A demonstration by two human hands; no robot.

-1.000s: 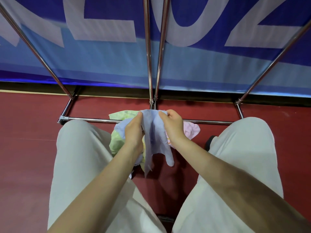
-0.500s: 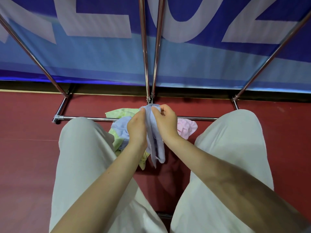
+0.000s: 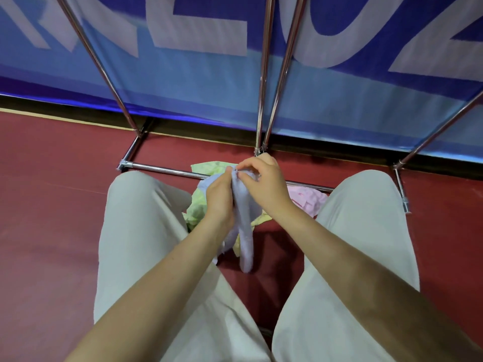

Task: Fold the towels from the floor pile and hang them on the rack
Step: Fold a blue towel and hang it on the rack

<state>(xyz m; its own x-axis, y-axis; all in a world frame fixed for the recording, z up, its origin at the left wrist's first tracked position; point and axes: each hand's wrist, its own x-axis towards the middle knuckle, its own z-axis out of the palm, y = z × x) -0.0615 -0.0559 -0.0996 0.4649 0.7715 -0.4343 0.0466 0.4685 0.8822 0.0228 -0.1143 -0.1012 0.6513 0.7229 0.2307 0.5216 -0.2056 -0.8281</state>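
Head view, looking down between two bent knees in pale trousers (image 3: pixel 146 231) toward the red floor (image 3: pixel 52 205). Step in hand, judged: gathering the top edge of one towel before folding; nothing hung yet on the visible rack (image 3: pixel 264 82) bars. Lilac towel (image 3: pixel 244 231) held up off the floor, just near of the rack's low crossbar (image 3: pixel 167 169). Left hand (image 3: pixel 220 197) wrapped round the upper part, fingers curled and clamped on the cloth. Right hand (image 3: pixel 264 184) pinching the top edge against it, fingers (image 3: pixel 245 165) bent and closed on the fabric. Both hands touching at the top of the cloth.

Long axis of the towel: roughly vertical, bunched into a narrow strip, gripped end up and far, free end hanging down and near, its tip close to the floor between the legs.

Rest of pile under and behind it: green-yellow towel (image 3: pixel 201 205) to the left, pink towel (image 3: pixel 305 199) to the right, both crumpled on the floor beside the crossbar.

Next move, judged: spread hands apart along the edge to open the cloth flat, match corners, then fold. Risk of twisted, uneven fold if the strip stays bunched.
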